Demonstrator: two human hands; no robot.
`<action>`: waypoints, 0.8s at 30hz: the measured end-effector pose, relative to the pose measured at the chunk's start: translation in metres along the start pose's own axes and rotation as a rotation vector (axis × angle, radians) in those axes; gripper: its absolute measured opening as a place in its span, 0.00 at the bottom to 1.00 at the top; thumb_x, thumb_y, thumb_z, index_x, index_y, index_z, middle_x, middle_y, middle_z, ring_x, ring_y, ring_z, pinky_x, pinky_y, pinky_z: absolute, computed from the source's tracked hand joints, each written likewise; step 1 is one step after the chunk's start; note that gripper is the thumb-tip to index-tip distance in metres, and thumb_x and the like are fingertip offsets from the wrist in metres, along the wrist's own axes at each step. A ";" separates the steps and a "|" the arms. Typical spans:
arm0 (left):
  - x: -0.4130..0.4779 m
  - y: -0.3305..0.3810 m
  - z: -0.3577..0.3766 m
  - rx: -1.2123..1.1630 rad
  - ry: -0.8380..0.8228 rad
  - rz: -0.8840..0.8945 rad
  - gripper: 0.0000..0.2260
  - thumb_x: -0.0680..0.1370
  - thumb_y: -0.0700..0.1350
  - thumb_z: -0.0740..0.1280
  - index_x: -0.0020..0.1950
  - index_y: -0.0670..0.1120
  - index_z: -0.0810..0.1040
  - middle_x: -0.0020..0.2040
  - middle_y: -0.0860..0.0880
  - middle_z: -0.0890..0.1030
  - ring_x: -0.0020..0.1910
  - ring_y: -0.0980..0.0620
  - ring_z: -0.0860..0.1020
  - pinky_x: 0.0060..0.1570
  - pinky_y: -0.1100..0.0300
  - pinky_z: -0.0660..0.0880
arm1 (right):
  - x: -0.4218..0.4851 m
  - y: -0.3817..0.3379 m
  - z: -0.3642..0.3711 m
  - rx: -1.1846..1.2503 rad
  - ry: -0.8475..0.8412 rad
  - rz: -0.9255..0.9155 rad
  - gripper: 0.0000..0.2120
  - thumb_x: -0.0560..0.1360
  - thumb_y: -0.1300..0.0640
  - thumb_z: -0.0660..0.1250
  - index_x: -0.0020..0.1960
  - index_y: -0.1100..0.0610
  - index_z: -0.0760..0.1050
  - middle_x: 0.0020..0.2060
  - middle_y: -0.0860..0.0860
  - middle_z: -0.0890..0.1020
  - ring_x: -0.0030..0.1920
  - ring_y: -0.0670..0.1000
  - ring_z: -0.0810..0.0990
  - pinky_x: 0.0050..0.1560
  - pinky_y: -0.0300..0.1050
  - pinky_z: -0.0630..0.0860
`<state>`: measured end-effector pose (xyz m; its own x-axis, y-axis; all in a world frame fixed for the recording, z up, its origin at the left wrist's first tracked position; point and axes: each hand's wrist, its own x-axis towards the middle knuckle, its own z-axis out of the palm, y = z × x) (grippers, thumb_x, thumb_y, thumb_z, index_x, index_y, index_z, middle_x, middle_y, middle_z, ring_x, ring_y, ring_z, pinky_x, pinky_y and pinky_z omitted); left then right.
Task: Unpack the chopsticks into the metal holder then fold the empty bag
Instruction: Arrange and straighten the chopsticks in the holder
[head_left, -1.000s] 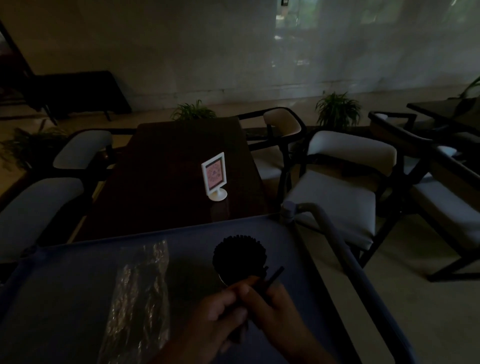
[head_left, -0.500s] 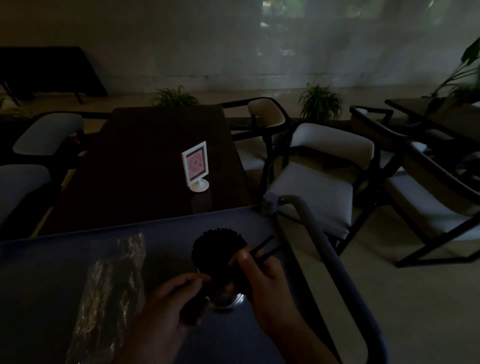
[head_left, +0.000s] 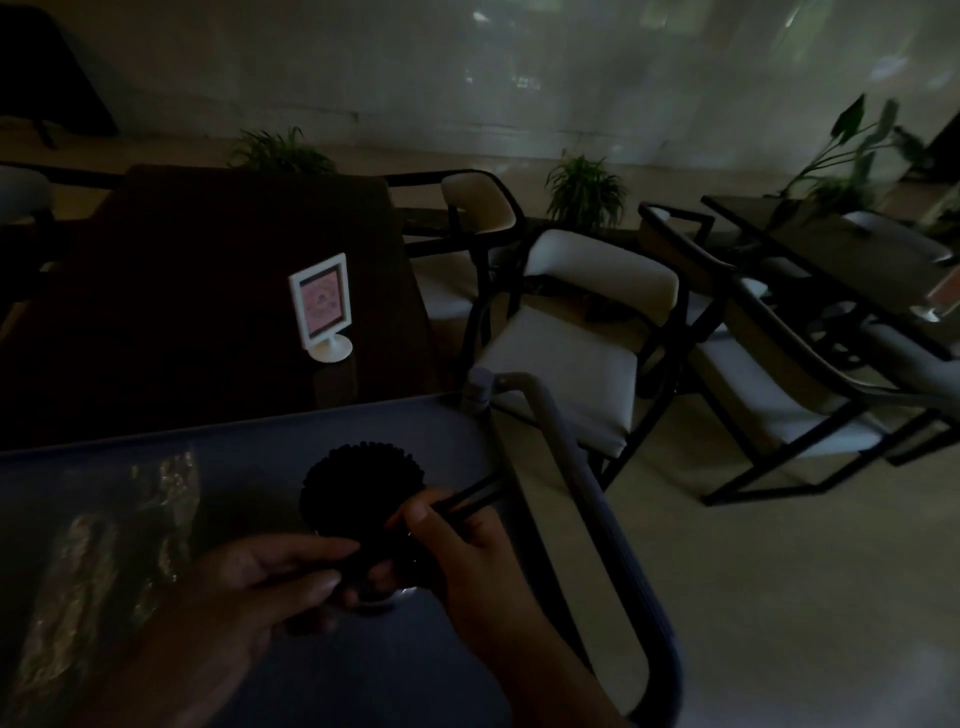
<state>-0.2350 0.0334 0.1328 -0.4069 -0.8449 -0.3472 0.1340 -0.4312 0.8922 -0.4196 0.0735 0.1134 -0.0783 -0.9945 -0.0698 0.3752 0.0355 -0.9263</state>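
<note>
A dense bundle of black chopsticks (head_left: 358, 491) stands upright in the metal holder (head_left: 405, 592), of which only a bright bit of rim shows low down. My right hand (head_left: 462, 551) grips a couple of loose black chopsticks (head_left: 475, 493) that stick out to the upper right. My left hand (head_left: 260, 587) is curled around the holder's side just left of the bundle. The clear crinkled plastic bag (head_left: 104, 551) lies flat on the grey cart top (head_left: 249, 457), to the left of both hands.
The cart's grey tubular handle (head_left: 561, 447) runs along its right edge. Beyond the cart is a dark wooden table (head_left: 208, 291) with a white framed sign (head_left: 322, 306). White-cushioned chairs (head_left: 566, 358) stand to the right, with potted plants further back.
The view has shifted to the right. My right hand has lowered the loose chopsticks closer to the bundle's right side. My left hand stays at the holder. The bag has not moved.
</note>
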 end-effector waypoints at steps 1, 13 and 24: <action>0.001 0.001 -0.001 0.015 0.006 0.001 0.12 0.62 0.31 0.68 0.41 0.39 0.86 0.34 0.35 0.84 0.29 0.47 0.84 0.23 0.62 0.78 | 0.000 -0.001 0.000 0.013 -0.004 0.019 0.09 0.77 0.51 0.67 0.43 0.55 0.80 0.34 0.53 0.85 0.33 0.53 0.84 0.38 0.47 0.82; 0.014 0.004 -0.028 0.104 0.064 0.042 0.08 0.67 0.41 0.71 0.45 0.43 0.86 0.37 0.41 0.86 0.27 0.51 0.80 0.22 0.64 0.72 | 0.006 -0.011 -0.028 0.120 0.130 0.085 0.06 0.71 0.57 0.66 0.39 0.56 0.80 0.35 0.57 0.82 0.31 0.59 0.84 0.33 0.49 0.81; 0.074 -0.007 -0.022 0.158 0.244 0.196 0.11 0.78 0.50 0.65 0.56 0.51 0.82 0.54 0.52 0.85 0.55 0.54 0.81 0.53 0.60 0.76 | 0.037 -0.010 -0.060 -0.041 0.244 0.128 0.14 0.78 0.61 0.63 0.37 0.57 0.81 0.33 0.56 0.83 0.32 0.57 0.84 0.33 0.48 0.81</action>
<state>-0.2459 -0.0327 0.0942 -0.1570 -0.9658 -0.2061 0.0390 -0.2146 0.9759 -0.4819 0.0424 0.0980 -0.2546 -0.9288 -0.2693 0.3591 0.1678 -0.9181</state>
